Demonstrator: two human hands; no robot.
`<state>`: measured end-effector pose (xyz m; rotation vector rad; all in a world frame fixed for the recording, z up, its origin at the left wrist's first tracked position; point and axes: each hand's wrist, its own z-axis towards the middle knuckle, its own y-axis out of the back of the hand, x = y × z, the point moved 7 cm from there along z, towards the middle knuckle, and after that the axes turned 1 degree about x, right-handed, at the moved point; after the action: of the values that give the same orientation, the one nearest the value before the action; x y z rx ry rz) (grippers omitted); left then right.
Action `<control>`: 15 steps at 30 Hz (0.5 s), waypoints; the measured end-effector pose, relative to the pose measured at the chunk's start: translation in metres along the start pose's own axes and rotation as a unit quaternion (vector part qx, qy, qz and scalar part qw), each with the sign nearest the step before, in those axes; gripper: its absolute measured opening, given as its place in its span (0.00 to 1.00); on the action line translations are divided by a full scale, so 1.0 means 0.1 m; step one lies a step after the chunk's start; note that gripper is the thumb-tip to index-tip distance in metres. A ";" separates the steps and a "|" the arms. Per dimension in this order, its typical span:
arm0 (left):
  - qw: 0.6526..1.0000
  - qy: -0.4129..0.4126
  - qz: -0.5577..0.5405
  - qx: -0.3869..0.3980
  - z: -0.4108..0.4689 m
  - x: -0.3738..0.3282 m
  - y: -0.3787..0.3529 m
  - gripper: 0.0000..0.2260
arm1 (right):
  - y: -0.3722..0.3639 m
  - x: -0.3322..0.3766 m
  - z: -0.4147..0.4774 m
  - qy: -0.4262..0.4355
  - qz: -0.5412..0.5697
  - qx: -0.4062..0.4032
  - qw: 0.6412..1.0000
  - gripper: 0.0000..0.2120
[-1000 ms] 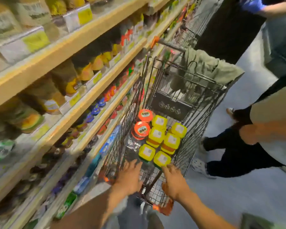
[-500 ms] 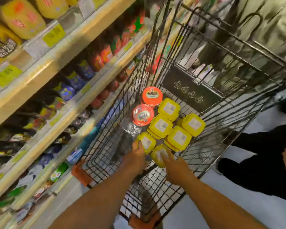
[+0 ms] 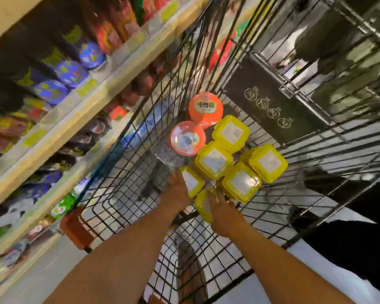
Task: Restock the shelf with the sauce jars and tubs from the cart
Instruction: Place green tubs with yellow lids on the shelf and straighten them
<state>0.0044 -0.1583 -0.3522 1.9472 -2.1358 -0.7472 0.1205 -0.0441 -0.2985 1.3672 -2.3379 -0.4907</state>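
Inside the black wire cart [image 3: 123, 207] stand several yellow-lidded sauce jars [image 3: 241, 181] and two orange-lidded tubs [image 3: 205, 108], packed together. My left hand [image 3: 177, 194] grips the nearest-left yellow jar [image 3: 193, 179] by its side. My right hand [image 3: 223, 212] grips the nearest yellow jar [image 3: 203, 205], which leans over toward me. Both forearms reach down into the cart.
Wooden shelves [image 3: 59, 130] packed with blurred jars and packets run along the left, close to the cart's side. The cart's dark child-seat flap [image 3: 270, 106] stands behind the jars. Another person's dark clothing [image 3: 351, 242] is at the right, beside the cart.
The view has closed in on the cart. Both hands went from the near rim down into the cart and took hold of the two nearest yellow jars; the right one now tilts.
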 end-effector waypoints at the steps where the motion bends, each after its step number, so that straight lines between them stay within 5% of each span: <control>1: 1.000 -0.014 -0.020 0.016 0.04 0.01 0.01 0.58 | -0.02 0.01 0.02 0.005 0.003 0.004 1.000 0.48; 9: 0.998 -0.067 -0.021 -0.002 -0.02 0.36 0.38 0.64 | -0.08 0.12 0.03 0.038 0.008 0.014 0.999 0.50; 15: 0.998 -0.055 0.035 -0.004 -0.13 0.77 0.28 0.63 | -0.14 0.24 0.17 -0.033 -0.018 -0.027 0.999 0.53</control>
<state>-0.0254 -0.2351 -0.3450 1.8563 -2.2467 -0.8678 0.1114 -0.0700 -0.3162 1.3899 -2.3373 -0.6136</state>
